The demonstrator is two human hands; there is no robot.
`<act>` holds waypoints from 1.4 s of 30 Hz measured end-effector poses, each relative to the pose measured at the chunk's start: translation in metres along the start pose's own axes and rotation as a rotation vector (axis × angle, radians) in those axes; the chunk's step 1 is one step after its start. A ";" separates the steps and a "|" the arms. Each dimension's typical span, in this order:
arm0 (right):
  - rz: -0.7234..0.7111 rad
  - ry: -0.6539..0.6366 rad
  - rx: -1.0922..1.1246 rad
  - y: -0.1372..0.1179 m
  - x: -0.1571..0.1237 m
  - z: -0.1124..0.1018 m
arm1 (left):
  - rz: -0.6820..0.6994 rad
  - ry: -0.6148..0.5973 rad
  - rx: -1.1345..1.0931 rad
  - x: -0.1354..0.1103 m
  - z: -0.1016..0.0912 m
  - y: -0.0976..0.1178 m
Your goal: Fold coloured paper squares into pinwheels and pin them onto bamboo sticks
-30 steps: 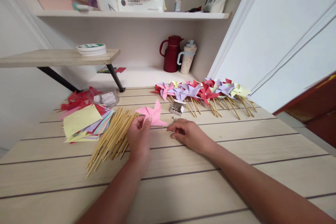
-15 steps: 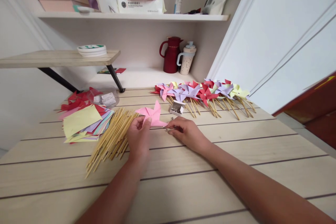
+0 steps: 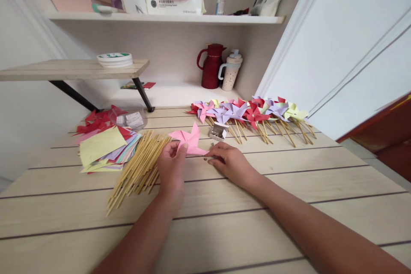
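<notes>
A pink paper pinwheel [image 3: 192,140] is pinched by its middle between the thumb and fingers of my left hand [image 3: 171,160], just above the table. Close to its right tip is my right hand [image 3: 231,162], palm down, the index finger and thumb slightly apart. Beside those fingertips lies a small metal fastener [image 3: 205,159]; another small fastener [image 3: 212,144] rests a bit farther back. A small open box [image 3: 218,131] with shiny metal pieces in it stands behind my right hand. To the left of my left hand lies a pile of thin wooden sticks [image 3: 141,167].
Finished pinwheels on sticks [image 3: 253,113] lie in a row at the back right. Coloured paper sheets [image 3: 102,147] and red paper pieces [image 3: 99,120] are stacked at the left, near a clear plastic container [image 3: 135,120]. Behind stand a red jug [image 3: 212,66] and a speckled cup [image 3: 230,72].
The whole view has shifted slightly. My right fingertips have stayed near the fastener on the table, and my left hand keeps holding the pink pinwheel.
</notes>
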State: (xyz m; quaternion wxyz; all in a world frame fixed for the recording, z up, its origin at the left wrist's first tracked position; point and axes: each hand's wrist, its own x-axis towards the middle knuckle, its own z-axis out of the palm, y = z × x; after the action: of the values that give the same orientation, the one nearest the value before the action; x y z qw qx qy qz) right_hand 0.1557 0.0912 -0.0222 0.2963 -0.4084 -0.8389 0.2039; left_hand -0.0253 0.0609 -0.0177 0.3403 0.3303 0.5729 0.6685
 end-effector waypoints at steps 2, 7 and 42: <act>0.000 0.012 0.022 0.000 -0.001 -0.001 | -0.001 0.000 -0.004 0.000 0.000 0.001; -0.022 0.011 0.074 0.002 -0.004 0.000 | -0.009 0.000 -0.010 -0.001 0.001 0.002; 0.219 0.056 0.126 0.037 0.004 -0.038 | -0.027 -0.007 0.028 0.001 -0.001 0.007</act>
State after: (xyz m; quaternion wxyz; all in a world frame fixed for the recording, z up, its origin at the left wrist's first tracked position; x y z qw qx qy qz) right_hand 0.1995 0.1196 -0.0145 0.3207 -0.4839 -0.7662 0.2756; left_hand -0.0274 0.0599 -0.0110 0.3465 0.3295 0.5856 0.6546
